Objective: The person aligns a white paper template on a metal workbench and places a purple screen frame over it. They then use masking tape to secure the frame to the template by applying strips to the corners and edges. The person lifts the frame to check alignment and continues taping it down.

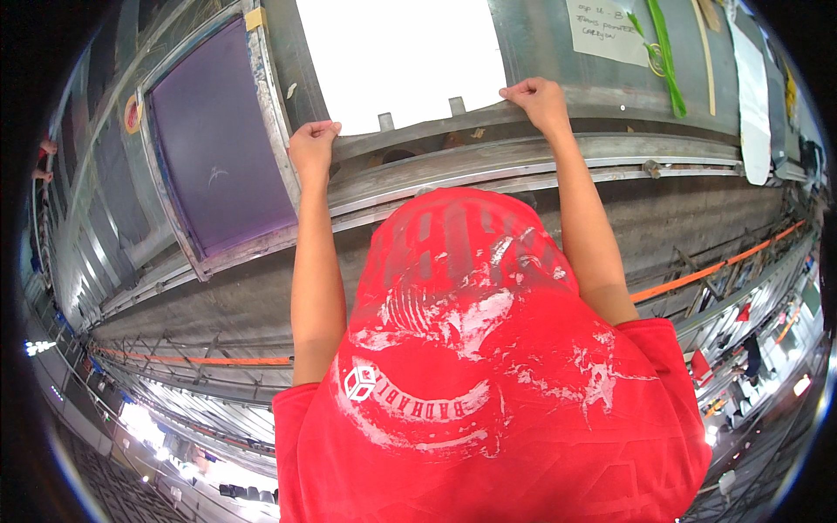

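A bright white sheet (401,61) lies flat over the grey table, its near edge toward me. Two small grey rectangles show along that edge, and its far end runs out of view. At the near left corner my left hand (314,153) pinches the sheet between thumb and fingers. The near right corner is pinched the same way by my right hand (542,103). Whether it is cloth or paper I cannot tell. Both arms reach forward, and the sheet looks smooth between the hands.
A screen-printing frame (277,131) with purple mesh lies left of the sheet. A handwritten note (608,33), green strips (664,57) and a white strip (751,96) are to the right. A metal rail (436,193) edges the table. Another person's hand (45,161) shows far left.
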### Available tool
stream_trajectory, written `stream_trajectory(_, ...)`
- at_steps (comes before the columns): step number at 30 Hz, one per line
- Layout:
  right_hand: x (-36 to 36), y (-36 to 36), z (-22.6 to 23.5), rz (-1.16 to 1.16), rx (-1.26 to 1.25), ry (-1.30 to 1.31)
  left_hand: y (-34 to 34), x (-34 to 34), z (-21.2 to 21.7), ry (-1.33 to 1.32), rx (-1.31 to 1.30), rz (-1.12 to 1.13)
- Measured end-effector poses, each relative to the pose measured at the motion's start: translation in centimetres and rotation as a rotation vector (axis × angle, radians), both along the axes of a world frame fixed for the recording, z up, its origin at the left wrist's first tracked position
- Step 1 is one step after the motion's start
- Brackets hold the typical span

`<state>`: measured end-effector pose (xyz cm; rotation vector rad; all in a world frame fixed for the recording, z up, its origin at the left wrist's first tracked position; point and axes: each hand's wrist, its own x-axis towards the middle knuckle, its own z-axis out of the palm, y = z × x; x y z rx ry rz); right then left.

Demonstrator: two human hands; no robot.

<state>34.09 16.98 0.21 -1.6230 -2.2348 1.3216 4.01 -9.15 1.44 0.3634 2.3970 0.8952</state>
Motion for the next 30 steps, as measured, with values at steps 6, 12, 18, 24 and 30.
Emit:
stream_trajectory(6,-0.1,0.0,0.0,0.021,0.041,-0.011,0.0,-0.1,0.2,-0.01,-0.025,0.009)
stream_trajectory(12,-0.2,0.1,0.4,0.028,-0.009,-0.035,0.0,-0.1,0.3,0.013,-0.019,-0.018)
stream_trajectory(18,-0.5,0.0,1.3,0.003,-0.027,-0.06,0.2,-0.4,0.5,-0.048,-0.033,-0.004)
stream_trajectory(24,-0.5,0.1,1.4,0.023,-0.047,-0.077,0.0,-0.5,-0.5,-0.005,-0.019,-0.007)
stream_trajectory(30,-0.7,0.0,1.6,0.017,-0.038,-0.098,0.2,-0.8,-0.6,-0.048,-0.072,-0.025)
